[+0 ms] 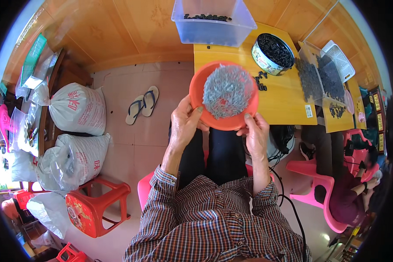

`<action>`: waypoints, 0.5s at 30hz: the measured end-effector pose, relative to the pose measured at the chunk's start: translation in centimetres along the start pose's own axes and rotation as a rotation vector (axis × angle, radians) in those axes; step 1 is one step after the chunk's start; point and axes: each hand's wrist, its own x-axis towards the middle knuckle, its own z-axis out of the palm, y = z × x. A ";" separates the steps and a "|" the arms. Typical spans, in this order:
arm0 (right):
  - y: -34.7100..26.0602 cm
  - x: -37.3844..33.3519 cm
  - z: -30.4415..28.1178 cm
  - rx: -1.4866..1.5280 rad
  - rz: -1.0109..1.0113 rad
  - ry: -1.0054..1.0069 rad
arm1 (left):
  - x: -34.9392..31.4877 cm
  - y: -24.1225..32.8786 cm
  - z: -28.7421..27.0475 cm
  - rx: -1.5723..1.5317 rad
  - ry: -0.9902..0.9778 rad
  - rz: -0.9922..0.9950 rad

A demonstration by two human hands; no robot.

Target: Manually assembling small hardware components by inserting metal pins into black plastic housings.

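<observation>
An orange-red plastic bowl [197,87] is held up over my lap, beside the table's near left corner. Inside it lies a heap of small, thin silver-grey metal pieces [228,91], too fine to name for certain. My left hand [185,120] grips the bowl's lower left rim, thumb on top and fingers underneath. On the lower right rim my right hand [255,133] holds on the same way. Several small black parts [260,81] lie loose on the yellow table [288,109] just right of the bowl.
A clear plastic bin [214,28] and a round tin [268,63] hold black parts. A divided clear box [321,78] stands farther right, near a white basket [338,59]. Filled white sacks [78,109], a red stool [98,205] and sandals [143,105] are at left. Another person [347,198] sits at right.
</observation>
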 end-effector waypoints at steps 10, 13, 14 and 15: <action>0.7 -0.8 -0.2 -0.065 -0.069 0.023 | -0.3 -2.2 -0.4 -0.040 -0.018 -0.074; -1.1 -1.5 0.2 -0.149 -0.152 0.040 | -0.3 -1.6 -0.2 -0.066 -0.041 0.045; -1.3 -1.7 0.2 -0.190 -0.160 0.025 | 0.2 -2.5 -0.6 -0.069 -0.056 -0.017; -0.8 -1.5 -0.1 -0.190 -0.162 0.023 | 0.5 -3.1 -0.9 -0.073 -0.072 -0.075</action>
